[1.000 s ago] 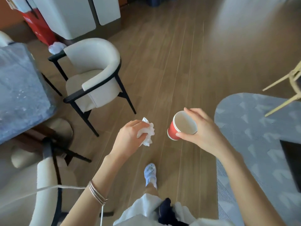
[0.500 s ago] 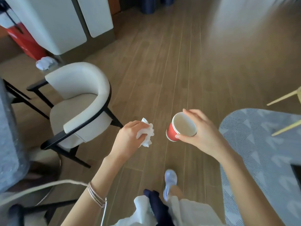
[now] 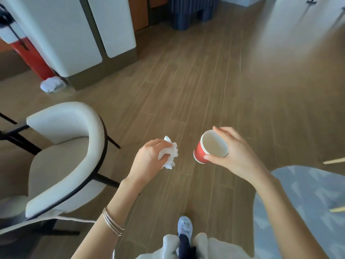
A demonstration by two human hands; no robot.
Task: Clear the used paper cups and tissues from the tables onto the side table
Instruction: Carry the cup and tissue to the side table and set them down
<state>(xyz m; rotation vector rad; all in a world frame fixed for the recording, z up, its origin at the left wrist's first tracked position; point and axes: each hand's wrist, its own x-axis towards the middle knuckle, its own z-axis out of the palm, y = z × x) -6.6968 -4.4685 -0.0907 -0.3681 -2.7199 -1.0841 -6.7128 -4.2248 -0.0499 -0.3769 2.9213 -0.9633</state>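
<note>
while i carry both loads above the wooden floor (image 3: 233, 90), my right hand (image 3: 236, 156) pinches the red paper cup (image 3: 210, 148) at its rim, thumb near side, fingers curled over the far lip. it looks light and thin-walled, so i judge a hard squeeze would buckle it; the stiffer rim is the place to hold. my left hand (image 3: 149, 157) is curled round the crumpled tissue (image 3: 170, 153), soft and nearly weightless, so a loose fist should do.
</note>
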